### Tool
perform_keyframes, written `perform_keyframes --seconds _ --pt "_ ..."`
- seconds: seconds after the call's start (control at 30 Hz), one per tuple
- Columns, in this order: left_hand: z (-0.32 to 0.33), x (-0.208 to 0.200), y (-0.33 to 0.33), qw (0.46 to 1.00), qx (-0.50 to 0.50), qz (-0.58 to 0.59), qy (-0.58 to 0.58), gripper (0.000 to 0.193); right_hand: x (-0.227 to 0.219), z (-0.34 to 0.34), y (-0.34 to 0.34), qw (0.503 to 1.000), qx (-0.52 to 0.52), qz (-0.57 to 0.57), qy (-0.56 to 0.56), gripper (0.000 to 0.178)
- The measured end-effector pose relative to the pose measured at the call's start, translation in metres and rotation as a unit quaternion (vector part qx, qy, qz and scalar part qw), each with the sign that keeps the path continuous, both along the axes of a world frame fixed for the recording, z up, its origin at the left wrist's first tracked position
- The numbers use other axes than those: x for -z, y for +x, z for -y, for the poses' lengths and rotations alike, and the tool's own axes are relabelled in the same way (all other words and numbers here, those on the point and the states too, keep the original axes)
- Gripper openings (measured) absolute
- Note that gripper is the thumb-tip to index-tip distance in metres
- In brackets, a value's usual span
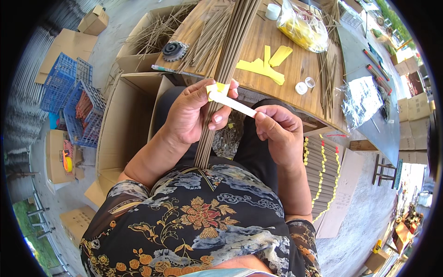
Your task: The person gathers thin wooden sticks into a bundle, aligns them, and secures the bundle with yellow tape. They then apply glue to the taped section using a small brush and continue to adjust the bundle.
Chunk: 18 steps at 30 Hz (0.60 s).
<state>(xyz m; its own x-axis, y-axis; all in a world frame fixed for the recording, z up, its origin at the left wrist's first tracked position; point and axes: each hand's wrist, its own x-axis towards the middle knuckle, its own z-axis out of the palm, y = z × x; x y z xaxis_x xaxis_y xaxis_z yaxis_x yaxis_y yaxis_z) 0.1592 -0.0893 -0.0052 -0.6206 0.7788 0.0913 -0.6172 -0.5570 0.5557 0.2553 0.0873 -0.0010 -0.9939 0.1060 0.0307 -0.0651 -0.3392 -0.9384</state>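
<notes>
My left hand is closed round a bundle of long brown incense sticks. The bundle slants from my lap up over the table's near edge. A paper strip, yellow on one face and white on the other, is partly wrapped round the sticks beside my left fingertips. Its loose white end is pinched between the thumb and fingers of my right hand, stretched out to the right of the bundle. More yellow paper strips lie on the wooden table ahead.
Loose sticks, a dark coiled roll and a clear bag with yellow contents sit on the table. An open cardboard box stands left of my legs. Banded bundles lie at right; blue crates at far left.
</notes>
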Motion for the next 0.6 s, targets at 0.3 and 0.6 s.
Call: perform_keyframes --seconds 0.3,0.6 --pt "0.004 -0.006 0.006 1.000 -0.012 0.002 0.012 0.036 -0.006 0.008 0.001 1.000 -0.002 0.003 0.001 0.011" --pt "0.014 -0.017 0.011 1.000 -0.013 -0.023 0.002 0.038 -0.022 0.010 0.018 0.991 0.088 -0.071 0.064 0.010"
